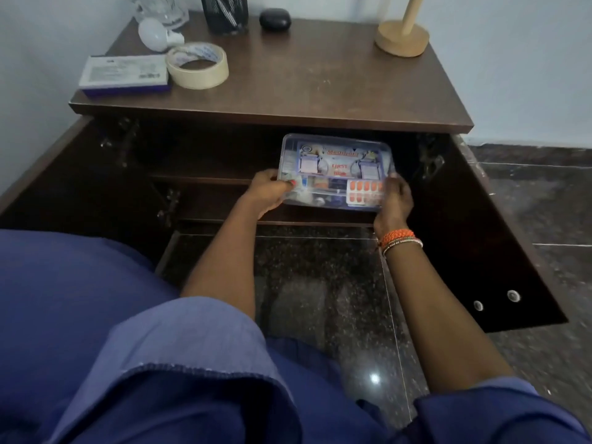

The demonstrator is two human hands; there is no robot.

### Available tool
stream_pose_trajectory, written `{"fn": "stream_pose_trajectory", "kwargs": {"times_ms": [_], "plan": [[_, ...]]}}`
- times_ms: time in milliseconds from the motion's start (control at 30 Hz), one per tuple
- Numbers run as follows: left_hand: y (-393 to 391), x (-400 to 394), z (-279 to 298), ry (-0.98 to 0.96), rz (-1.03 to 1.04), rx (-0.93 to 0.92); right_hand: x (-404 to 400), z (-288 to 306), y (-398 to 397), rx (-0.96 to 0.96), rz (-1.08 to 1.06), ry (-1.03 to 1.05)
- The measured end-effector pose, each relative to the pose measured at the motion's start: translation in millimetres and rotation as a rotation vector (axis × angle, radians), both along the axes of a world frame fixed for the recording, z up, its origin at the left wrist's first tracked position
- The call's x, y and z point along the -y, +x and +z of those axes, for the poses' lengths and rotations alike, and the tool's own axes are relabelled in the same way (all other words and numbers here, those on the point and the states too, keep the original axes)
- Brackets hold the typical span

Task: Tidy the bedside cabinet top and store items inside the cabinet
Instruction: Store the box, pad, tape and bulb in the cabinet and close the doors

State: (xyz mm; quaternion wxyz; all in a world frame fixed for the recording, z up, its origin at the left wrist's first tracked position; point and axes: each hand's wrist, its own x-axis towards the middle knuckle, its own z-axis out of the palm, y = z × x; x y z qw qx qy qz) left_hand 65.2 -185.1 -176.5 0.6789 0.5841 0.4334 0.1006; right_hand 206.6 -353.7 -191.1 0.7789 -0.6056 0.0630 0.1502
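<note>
both hands hold a clear plastic first-aid box point(334, 171) with a printed label and a strip of orange tablets showing through its lid. the left hand point(267, 191) grips the box's left near corner, thumb curled over the lid edge; the right hand point(395, 200) grips the right near corner, fingers wrapped around the side, an orange beaded bracelet point(398, 238) at its wrist. the box sits between the two hands, at the open front of the dark brown wooden bedside cabinet point(320, 91), just under the top and above an inner shelf point(205, 180) — whether it rests on that shelf or is carried clear of it, i cannot tell.

above and beyond the hands, on the cabinet top: a roll of cream masking tape point(197, 65) lies flat, just beside a white and purple flat box point(124, 75) to the left of it. further back are a white light bulb point(157, 34) lying on its side, a clear glass mug point(161, 9), a black mesh pen holder point(225, 12) and a small black oval case point(275, 19). well to the right of these stands a round light wooden base with an upright post point(402, 35).

the right cabinet door point(480, 238) hangs open to the right of the right hand — two round metal fittings on it. below the arms, dark speckled floor point(320, 283) and blue clothing.
</note>
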Motion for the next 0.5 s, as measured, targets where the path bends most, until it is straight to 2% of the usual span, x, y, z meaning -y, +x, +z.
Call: {"fn": "stream_pose_trajectory", "kwargs": {"times_ms": [67, 133, 167, 300, 400, 500], "plan": [[3.5, 4.7, -0.1, 0.258, -0.159, -0.034, -5.4, -6.2, 2.1, 0.180, 0.045, -0.179], [6.2, 10.3, -0.4, 0.538, -0.381, -0.110, -8.1, -16.2, 0.5, 0.438, 0.126, -0.433], [7.2, 12.4, -1.0, 0.598, -0.441, -0.136, -8.1, -20.4, -1.8, 0.559, 0.176, -0.556], [9.4, 9.2, -6.6, 0.673, -0.433, -0.246, -1.4, -31.0, -3.0, 0.918, 0.364, -0.946], [11.8, 3.3, -5.4, 0.695, -0.457, -0.260, 1.7, -30.2, 5.9, 1.117, 0.328, -1.191], [12.4, 1.6, -3.7, 0.771, -0.522, -0.278, -7.2, -23.3, 11.2, 1.173, 0.346, -1.249]]}}
